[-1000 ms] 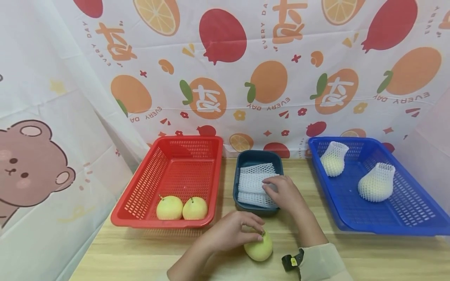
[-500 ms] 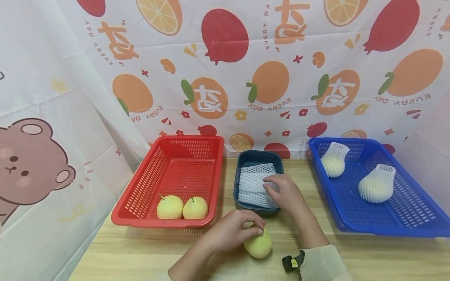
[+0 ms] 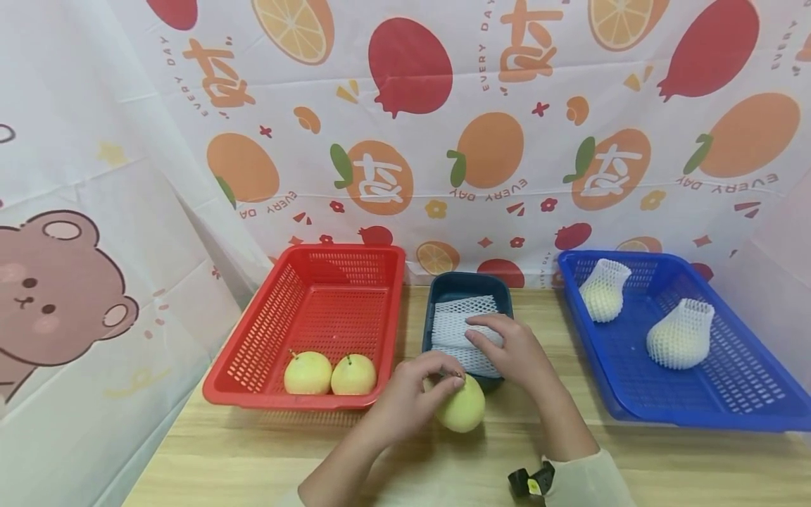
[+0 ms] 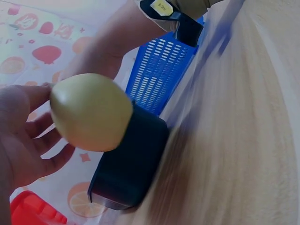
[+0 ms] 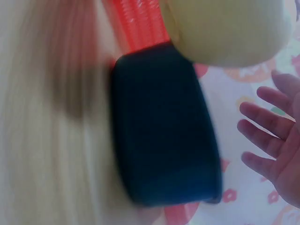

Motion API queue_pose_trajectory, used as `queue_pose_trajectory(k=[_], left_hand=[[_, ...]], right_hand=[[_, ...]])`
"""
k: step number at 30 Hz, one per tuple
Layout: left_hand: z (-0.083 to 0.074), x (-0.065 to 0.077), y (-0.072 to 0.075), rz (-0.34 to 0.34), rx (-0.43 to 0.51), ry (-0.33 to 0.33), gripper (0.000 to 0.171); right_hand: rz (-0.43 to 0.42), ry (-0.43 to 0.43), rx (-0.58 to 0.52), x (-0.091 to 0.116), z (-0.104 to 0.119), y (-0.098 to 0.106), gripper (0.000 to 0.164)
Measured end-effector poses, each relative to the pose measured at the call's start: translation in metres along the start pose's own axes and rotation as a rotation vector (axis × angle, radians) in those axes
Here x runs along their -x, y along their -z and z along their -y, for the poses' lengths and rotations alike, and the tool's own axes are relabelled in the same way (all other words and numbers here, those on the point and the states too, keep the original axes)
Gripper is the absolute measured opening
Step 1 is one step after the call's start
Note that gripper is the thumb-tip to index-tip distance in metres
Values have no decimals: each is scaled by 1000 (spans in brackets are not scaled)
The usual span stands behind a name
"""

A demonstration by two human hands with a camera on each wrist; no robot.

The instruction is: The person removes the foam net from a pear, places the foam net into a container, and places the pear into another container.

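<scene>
My left hand (image 3: 405, 398) pinches a yellow-green pear (image 3: 464, 408) near its stem, between thumb and fingers. The pear hangs above the table at the front of a dark teal box (image 3: 453, 283). In the left wrist view the same pear (image 4: 91, 112) overlaps the box, with the fingers at its stem end. White foam fruit nets (image 3: 451, 329) lie flat inside the box. Over them is my right hand (image 3: 516, 352), thumb and forefinger apart. The right wrist view shows the fingers (image 5: 269, 119) of that hand spread, holding nothing.
A red basket (image 3: 237, 384) on the left has two bare pears (image 3: 353, 374) at its near end. On the right, a blue basket (image 3: 633, 410) contains two pears in foam nets (image 3: 679, 338). A printed curtain (image 3: 443, 162) hangs behind the wooden table (image 3: 209, 465).
My left hand has raised the pear off the table and moved it up toward the box. The right hand stays over the foam nets, its fingers slightly farther left.
</scene>
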State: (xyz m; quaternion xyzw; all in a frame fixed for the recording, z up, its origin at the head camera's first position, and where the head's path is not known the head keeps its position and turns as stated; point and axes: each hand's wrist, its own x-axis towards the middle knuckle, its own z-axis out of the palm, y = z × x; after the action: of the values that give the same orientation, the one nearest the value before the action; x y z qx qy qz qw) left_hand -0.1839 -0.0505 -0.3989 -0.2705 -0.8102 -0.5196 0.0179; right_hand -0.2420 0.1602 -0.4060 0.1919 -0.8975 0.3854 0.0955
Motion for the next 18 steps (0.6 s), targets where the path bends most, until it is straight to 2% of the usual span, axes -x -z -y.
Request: queue_pose_trajectory(k=[4,9,14,18], left_hand=[[-2,-1,3,-110,33,-34,5],[-4,-1,10,-236,72,-62,5],[-5,0,16,-307,121,-75,9],[-8,2,21,-341,168,-33,11]], right_hand=[[37,16,-117,5,17,4,37],[140,64,-222,12,37,4,39],[228,95,-238,15,49,-3,51],[268,95,-251,18,54,-9,67]])
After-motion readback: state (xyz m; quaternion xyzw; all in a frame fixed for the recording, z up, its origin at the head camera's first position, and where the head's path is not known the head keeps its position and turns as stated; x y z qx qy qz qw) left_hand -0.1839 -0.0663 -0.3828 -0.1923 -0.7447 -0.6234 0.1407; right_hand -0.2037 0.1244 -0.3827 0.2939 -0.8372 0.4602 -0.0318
